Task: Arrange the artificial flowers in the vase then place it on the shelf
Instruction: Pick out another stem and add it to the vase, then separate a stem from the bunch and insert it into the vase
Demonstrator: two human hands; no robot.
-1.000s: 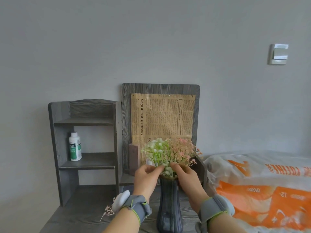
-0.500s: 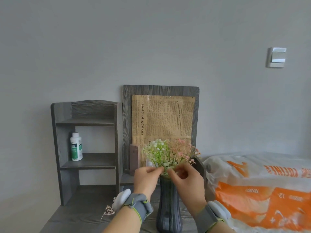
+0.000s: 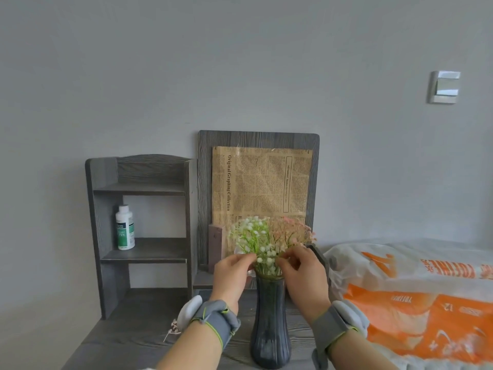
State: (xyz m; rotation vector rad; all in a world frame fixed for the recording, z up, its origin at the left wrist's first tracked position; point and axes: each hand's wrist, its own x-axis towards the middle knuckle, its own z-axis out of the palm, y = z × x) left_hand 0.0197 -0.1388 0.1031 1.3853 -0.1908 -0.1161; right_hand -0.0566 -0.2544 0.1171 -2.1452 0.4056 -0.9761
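Item: shelf (image 3: pixel 149 189), grey wood, at the far left corner of the tabletop (image 3: pixel 133 335). Its upper board was bare. The middle board carried one white bottle (image 3: pixel 124 227) at its left end.

Item: loose sprig (image 3: pixel 173 328), pinkish, lying flat on the tabletop toward the front edge, just left of the left wrist.

Item: left hand (image 3: pixel 232 276), fingers curled inward, pinching the white side of the flowers (image 3: pixel 269 239) just above the vase mouth.

Item: vase (image 3: pixel 270 324), dark ribbed glass, upright near the front edge of the tabletop, between the two forearms. The flowers stood in it, white sprays left and pink sprays right.

Item: right hand (image 3: pixel 304 276), fingertips drawn together on the stems at the pink side, beside the vase rim.

Item: plastic bag (image 3: pixel 413 303), orange and white, past the right edge of the tabletop.

Step in hand, as judged: arranging, with the bunch being spread and settled. The vase had not yet gone to the shelf.

Next move, as judged: let go of the stems, take the vase by its body, keep it upright and carry it left. The upper board looked the likelier spot. Headroom under it for the blooms could not be told.
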